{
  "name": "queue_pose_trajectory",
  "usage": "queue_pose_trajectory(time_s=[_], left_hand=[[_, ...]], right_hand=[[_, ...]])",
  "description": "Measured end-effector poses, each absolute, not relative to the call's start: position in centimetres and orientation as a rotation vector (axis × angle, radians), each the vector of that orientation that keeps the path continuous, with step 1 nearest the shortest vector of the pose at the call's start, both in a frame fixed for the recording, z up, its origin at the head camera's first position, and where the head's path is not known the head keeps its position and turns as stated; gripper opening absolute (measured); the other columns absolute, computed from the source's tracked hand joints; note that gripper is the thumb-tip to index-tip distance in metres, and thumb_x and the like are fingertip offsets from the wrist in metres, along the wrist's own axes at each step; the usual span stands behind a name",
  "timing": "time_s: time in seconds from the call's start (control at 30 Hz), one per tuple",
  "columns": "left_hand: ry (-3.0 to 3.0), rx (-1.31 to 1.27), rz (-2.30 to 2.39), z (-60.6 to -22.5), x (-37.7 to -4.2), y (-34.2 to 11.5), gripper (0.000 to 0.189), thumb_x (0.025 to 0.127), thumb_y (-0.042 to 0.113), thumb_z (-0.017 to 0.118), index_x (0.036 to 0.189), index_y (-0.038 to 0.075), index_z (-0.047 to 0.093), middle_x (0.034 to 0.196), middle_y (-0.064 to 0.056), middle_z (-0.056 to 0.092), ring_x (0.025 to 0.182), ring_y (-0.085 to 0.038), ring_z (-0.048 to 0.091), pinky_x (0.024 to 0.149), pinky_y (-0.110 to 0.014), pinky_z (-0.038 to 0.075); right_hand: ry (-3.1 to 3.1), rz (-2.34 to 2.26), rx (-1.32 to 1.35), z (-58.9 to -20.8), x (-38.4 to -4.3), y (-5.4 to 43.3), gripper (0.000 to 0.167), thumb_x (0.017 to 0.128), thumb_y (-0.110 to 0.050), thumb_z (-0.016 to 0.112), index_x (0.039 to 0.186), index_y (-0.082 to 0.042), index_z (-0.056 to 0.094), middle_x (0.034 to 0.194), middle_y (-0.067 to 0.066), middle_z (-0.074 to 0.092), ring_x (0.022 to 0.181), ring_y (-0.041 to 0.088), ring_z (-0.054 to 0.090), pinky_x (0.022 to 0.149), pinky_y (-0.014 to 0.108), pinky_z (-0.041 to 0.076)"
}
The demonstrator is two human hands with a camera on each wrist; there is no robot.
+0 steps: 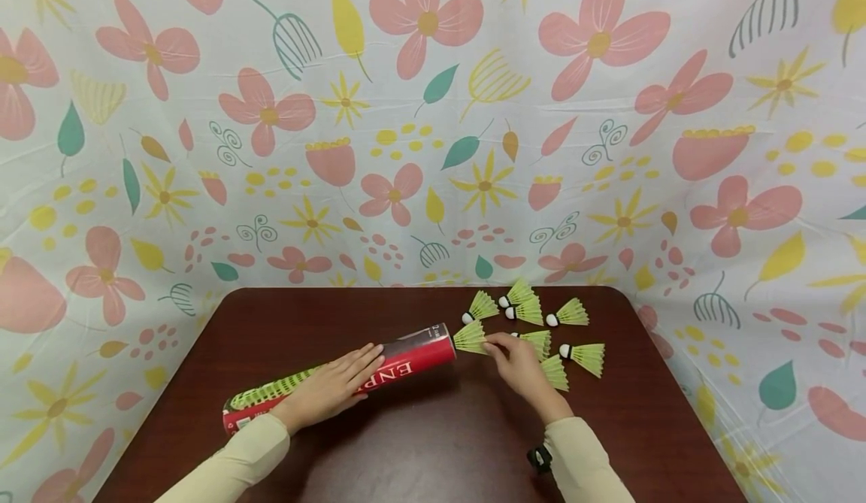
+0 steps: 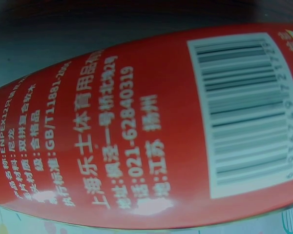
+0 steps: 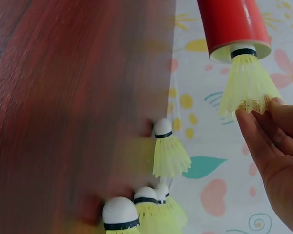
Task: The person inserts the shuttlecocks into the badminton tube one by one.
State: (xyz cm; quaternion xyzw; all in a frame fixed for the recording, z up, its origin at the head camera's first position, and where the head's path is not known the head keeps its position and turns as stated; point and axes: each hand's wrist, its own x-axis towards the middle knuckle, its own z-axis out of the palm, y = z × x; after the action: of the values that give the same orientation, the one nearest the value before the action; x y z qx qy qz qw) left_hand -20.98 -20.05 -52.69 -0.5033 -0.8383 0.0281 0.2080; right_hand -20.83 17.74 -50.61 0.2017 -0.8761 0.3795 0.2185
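Observation:
My left hand (image 1: 331, 386) holds a red shuttlecock tube (image 1: 419, 354) across its middle, fingers over the top and thumb on the near side. Through the tube's clear window, a row of yellow-green shuttlecocks (image 1: 271, 390) shows at the left end. In the left wrist view the tube's red printed side and barcode (image 2: 249, 117) fill most of the picture. My right hand (image 1: 517, 364) pinches the skirt rim of a yellow shuttlecock (image 3: 246, 80) between thumb and fingers. Its white cork end, banded in black, sits inside the tube's open mouth (image 3: 263, 50).
Several loose yellow shuttlecocks lie on the dark wooden table (image 1: 419, 443) behind and right of my right hand, including one (image 1: 583, 358) at the right and one (image 1: 569, 313) further back. A flower-patterned cloth (image 1: 473, 247) hangs around the table's back and sides.

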Motion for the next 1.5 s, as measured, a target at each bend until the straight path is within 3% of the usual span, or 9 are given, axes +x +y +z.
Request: queue_pose_trajectory(time_s=[1.13, 1.37, 1.5], left_hand=[[-2.341, -1.407, 0.089, -52.5, -20.4, -19.4, 0.089, 0.082, 0.033, 0.077, 0.151, 0.004, 0.028, 0.157, -0.012, 0.025, 0.143, -0.025, 0.026, 0.113, -0.036, 0.030], [-2.298, -1.404, 0.073, -52.5, -20.4, -19.3, 0.093, 0.077, 0.033, 0.081, 0.150, 0.003, 0.031, 0.155, -0.013, 0.029, 0.141, -0.027, 0.031, 0.110, -0.036, 0.034], [-2.278, -1.411, 0.073, -52.7, -20.4, -19.3, 0.094, 0.077, 0.032, 0.081, 0.150, 0.002, 0.030, 0.155, -0.014, 0.029, 0.140, -0.028, 0.032, 0.112, -0.035, 0.031]], right_hand=[[-2.457, 1.211, 0.678, -51.1, -21.1, 15.3, 0.012, 0.088, -0.003, 0.067, 0.096, -0.010, 0.073, 0.092, 0.000, 0.072, 0.082, 0.013, 0.067, 0.072, 0.033, 0.055], [-2.457, 1.203, 0.710, -51.2, -21.3, 15.0, 0.012, 0.089, -0.003, 0.066, 0.096, -0.009, 0.074, 0.094, 0.001, 0.072, 0.085, 0.014, 0.068, 0.073, 0.033, 0.056], [-2.468, 1.192, 0.712, -51.2, -21.4, 14.8, 0.012, 0.088, -0.002, 0.066, 0.096, -0.008, 0.074, 0.094, 0.002, 0.072, 0.086, 0.015, 0.068, 0.074, 0.034, 0.056]])
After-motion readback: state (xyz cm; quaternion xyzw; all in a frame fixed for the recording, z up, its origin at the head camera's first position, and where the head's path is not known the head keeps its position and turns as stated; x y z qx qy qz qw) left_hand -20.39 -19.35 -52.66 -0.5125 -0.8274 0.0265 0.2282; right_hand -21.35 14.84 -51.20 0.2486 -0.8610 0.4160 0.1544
